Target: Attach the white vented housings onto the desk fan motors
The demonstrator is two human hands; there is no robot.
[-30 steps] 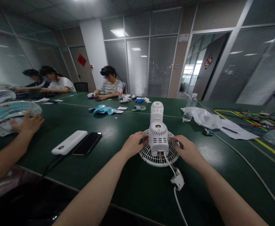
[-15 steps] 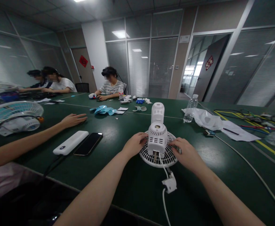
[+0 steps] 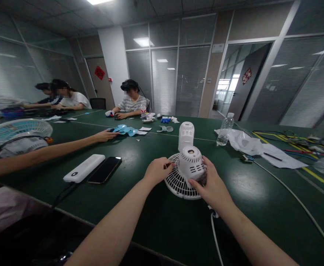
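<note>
A round white fan grille (image 3: 175,186) lies flat on the green table in front of me. On it sits a white fan motor housing (image 3: 190,159) with slotted vents, turned slightly askew. My right hand (image 3: 211,181) grips this housing from the right, thumb on its near side. At the grille's left rim, my left hand (image 3: 159,170) has its fingers curled and pinched on the edge. Just behind the housing stands a second white vented part (image 3: 186,133). A white cord (image 3: 216,238) runs from under my right hand toward the table's near edge.
To the left lie a white power bank (image 3: 84,168) and a phone (image 3: 105,170). A co-worker's hand (image 3: 106,135) touches blue fan blades (image 3: 125,130). A water bottle (image 3: 225,129), plastic wrap (image 3: 242,141) and a grey cable (image 3: 286,192) are on the right.
My right hand has gone from the grille's right rim to the motor housing, which has turned. The plug piece is now mostly hidden. The co-worker's hand has reached the blue blades.
</note>
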